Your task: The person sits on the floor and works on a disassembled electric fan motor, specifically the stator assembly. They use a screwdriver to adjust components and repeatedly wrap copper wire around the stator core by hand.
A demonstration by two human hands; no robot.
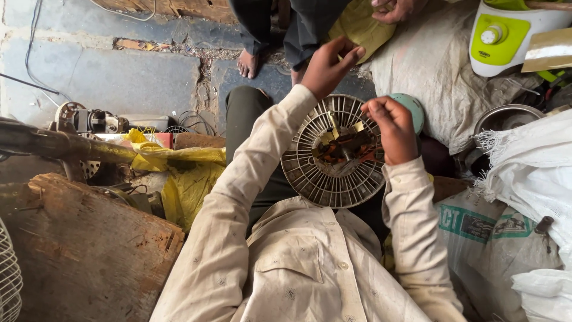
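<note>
At far left, a weathered wooden board [89, 250] lies on the floor beside a white wire guard [9, 280], with a small electric motor [89, 120] and crumpled yellow plastic sheeting [179, 170] just beyond it. You sit on the stone floor [107, 77] in a pale, stained long-sleeved shirt [298, 268], looking down over your own chest. Your left hand [329, 65] is raised above the far edge of a round slotted metal housing [333, 152], fingers loosely curled and pinched together; you cannot tell from here whether that grip holds anything. The housing rests on your lap, tilted up toward you, with copper windings and brass tabs [344, 146] showing at its centre. Your right hand [393, 128] sits at the housing's right rim, its grip clenched down over the edge, fingertips close to the windings. Beyond your hands another person's bare foot [247, 62] stands on the stone, and that person's hand [390, 9] rests on a yellow-green cloth [357, 27]. To the right lie a grey sack [435, 65], a green and white appliance [506, 36], a steel bowl [506, 118] and white woven bags [530, 173].
</note>
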